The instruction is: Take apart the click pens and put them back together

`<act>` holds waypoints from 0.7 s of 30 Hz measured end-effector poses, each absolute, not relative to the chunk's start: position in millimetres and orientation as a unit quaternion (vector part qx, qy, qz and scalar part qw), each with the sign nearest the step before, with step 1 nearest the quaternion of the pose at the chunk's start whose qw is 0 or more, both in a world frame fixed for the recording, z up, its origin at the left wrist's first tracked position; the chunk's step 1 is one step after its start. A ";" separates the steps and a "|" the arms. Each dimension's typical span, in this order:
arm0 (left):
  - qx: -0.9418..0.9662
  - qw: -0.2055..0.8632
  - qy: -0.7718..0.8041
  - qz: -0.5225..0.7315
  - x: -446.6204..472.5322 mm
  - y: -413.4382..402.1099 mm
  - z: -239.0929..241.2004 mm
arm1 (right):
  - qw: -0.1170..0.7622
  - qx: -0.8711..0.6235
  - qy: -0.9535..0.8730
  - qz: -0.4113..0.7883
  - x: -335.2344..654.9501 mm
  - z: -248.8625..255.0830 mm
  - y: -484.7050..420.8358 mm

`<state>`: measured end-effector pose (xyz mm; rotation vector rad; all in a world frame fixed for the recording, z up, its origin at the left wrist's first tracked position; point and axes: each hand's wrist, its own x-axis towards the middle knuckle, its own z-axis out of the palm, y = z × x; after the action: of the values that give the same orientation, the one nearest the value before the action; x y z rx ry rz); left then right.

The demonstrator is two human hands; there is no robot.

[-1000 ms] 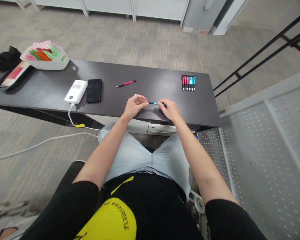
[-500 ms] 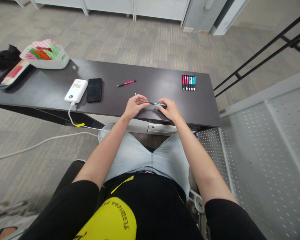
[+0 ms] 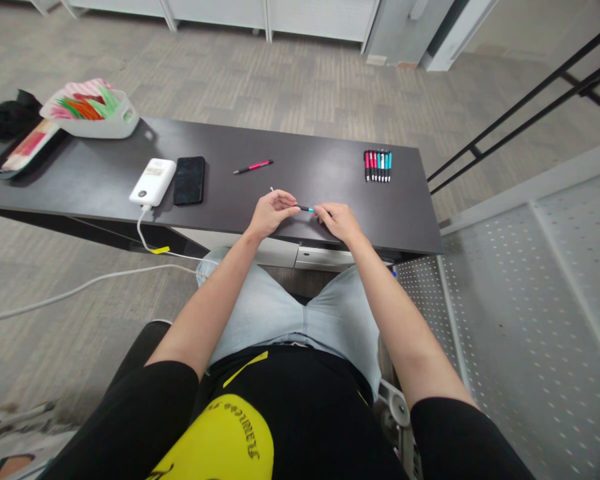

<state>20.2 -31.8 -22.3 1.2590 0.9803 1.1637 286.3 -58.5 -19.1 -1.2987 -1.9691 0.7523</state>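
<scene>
Near the front edge of the dark table, a teal and black pen lies level between my two hands. My left hand pinches its black end, and a thin pale tip of something pokes out above the fingers. My right hand is closed around the teal end and covers most of it. Farther back on the table lies a single red and black pen. To the right, a neat row of several red and teal pens lies side by side.
Left of my hands are a black phone and a white power bank with a white cable hanging off the table. A white basket of colourful items stands at the far left, beside a dark tray.
My right hand has shifted slightly along the pen toward my left hand, covering more of its teal part. My left hand stays almost where it was.
</scene>
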 end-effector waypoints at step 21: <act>0.546 0.518 0.445 0.486 -1.7 -22.2 -20.9 | 0.376 -0.511 -0.725 0.270 281.2 -9.6 -62.6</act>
<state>-1.7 -22.2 -20.9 1.3102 1.0674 1.1653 281.2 -62.6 -9.6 -1.3072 -1.8543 0.6906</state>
